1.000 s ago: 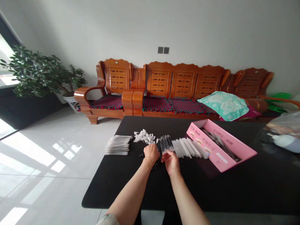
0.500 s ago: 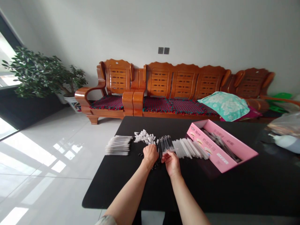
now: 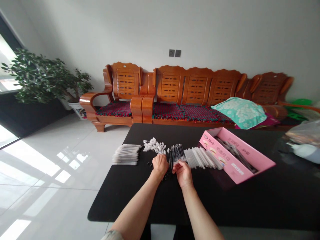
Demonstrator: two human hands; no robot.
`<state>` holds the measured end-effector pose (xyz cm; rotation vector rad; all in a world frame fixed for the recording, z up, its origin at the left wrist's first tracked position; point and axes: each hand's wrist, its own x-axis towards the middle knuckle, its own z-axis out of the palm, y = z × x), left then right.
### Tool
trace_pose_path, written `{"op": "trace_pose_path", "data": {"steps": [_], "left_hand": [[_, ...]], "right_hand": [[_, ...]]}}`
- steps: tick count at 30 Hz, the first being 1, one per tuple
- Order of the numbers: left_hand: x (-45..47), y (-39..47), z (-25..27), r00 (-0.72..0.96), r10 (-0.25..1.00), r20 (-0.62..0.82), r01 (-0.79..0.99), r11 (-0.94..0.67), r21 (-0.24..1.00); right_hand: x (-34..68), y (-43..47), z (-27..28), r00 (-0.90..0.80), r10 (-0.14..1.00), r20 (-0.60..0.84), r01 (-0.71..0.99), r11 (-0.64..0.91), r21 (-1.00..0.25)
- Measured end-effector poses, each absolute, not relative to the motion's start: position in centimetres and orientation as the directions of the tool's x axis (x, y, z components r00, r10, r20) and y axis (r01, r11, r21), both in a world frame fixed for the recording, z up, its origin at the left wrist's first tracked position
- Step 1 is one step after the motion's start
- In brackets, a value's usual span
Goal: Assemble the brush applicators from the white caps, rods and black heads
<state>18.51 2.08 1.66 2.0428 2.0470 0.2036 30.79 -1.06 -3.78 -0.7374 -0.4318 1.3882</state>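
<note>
My left hand is closed over the near edge of a pile of white pen caps; its fingertips are hidden, so what it pinches does not show. My right hand is closed on a white pen barrel, lying across its fingertips. Just beyond the hands is a row of black pen refills. To the right lie loose white tubes side by side. At the left sits a stack of pale pens. Small black plugs are scattered by my left hand.
A pink cardboard box holding dark thin rods stands at the right on the black table. Farther right are a plastic bag and a white bottle. A wooden sofa stands behind the table; a potted plant is left.
Almost nothing differs. Both hands stay in nearly the same place with the same grip, and the view has shifted very slightly.
</note>
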Motion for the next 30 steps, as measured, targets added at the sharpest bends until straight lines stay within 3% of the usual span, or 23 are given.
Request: {"op": "trace_pose_path", "data": {"steps": [12, 21, 25, 30], "left_hand": [[15.5, 0.6, 1.6, 0.094, 0.995, 0.017, 0.976, -0.096, 0.198], [14.3, 0.9, 1.9, 0.131, 0.99, 0.049, 0.961, -0.139, 0.239], [13.6, 0.7, 1.3, 0.132, 0.98, 0.146, 0.92, -0.176, 0.349], [12.3, 0.0, 0.7, -0.001, 0.98, 0.197, 0.803, -0.116, 0.584]], "right_hand": [[30.9, -1.1, -3.8, 0.146, 0.985, -0.091, -0.708, 0.04, -0.705], [31.0, -1.0, -3.9, 0.145, 0.984, -0.1, -0.705, 0.032, -0.708], [30.9, -1.1, -3.7, 0.142, 0.986, -0.088, -0.706, 0.039, -0.707], [31.0, -1.2, -3.6, 0.14, 0.987, -0.085, -0.71, 0.04, -0.703]]}}
